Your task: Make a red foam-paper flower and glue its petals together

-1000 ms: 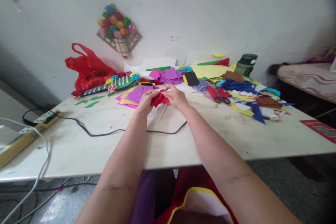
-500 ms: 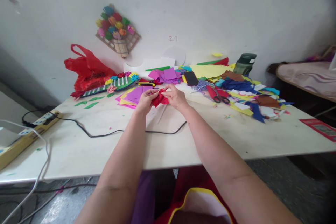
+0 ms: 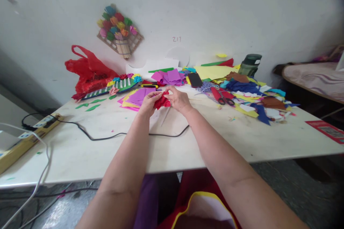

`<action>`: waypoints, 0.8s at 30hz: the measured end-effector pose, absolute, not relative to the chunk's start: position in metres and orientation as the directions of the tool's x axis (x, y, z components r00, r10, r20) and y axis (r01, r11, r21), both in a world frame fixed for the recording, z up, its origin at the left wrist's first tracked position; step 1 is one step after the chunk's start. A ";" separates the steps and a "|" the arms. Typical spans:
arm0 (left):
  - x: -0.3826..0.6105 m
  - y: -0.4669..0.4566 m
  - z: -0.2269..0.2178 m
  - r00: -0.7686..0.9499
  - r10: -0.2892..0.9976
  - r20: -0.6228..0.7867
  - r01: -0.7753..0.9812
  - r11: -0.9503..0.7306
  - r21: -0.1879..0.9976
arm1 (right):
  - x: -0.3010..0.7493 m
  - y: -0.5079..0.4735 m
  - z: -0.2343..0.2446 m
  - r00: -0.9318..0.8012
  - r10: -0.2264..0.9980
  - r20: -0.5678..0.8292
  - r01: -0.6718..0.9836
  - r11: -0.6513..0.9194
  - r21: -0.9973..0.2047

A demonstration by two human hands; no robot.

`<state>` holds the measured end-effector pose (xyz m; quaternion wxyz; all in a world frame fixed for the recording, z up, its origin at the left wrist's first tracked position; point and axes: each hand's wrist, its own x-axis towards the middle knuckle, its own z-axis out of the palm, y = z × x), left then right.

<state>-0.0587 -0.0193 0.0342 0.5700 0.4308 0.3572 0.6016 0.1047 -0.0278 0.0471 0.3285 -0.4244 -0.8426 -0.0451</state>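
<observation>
Between my two hands is a crumpled piece of red crepe paper (image 3: 162, 103), held a little above the middle of the table. My left hand (image 3: 149, 103) pinches its left side between thumb and fingers. On the right side, my right hand (image 3: 178, 99) grips the paper's upper edge with bent fingers. Just left of the hands lies a stack of purple, yellow and pink paper sheets (image 3: 135, 97). A thin pale strip (image 3: 165, 115) shows below the red paper. How the paper is folded inside the fingers is hidden.
Red-and-black scissors (image 3: 225, 101) lie right, beside a heap of coloured scraps (image 3: 258, 94). A phone (image 3: 195, 79), a green bottle (image 3: 249, 65) and a red plastic bag (image 3: 90, 69) stand farther back. A black cable (image 3: 107, 137) crosses the table in front, from a power strip (image 3: 40, 132).
My right fingers have shifted slightly on the red paper, and its folds look a little different. Both hands stay in about the same place.
</observation>
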 end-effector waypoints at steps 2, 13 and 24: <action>-0.059 -0.017 0.033 0.016 0.996 0.093 -0.386 -0.079 0.919 | 0.104 -0.029 0.048 -0.446 0.679 0.583 0.741 0.645 -0.185; -0.062 -0.015 0.031 -0.002 0.987 0.163 -0.323 -0.155 0.934 | 0.109 -0.018 0.040 -0.386 0.757 0.528 0.712 0.608 -0.352; -0.061 -0.015 0.031 0.070 0.940 0.333 -0.210 -0.312 0.926 | 0.115 -0.006 0.036 -0.388 0.748 0.538 0.649 0.637 -0.417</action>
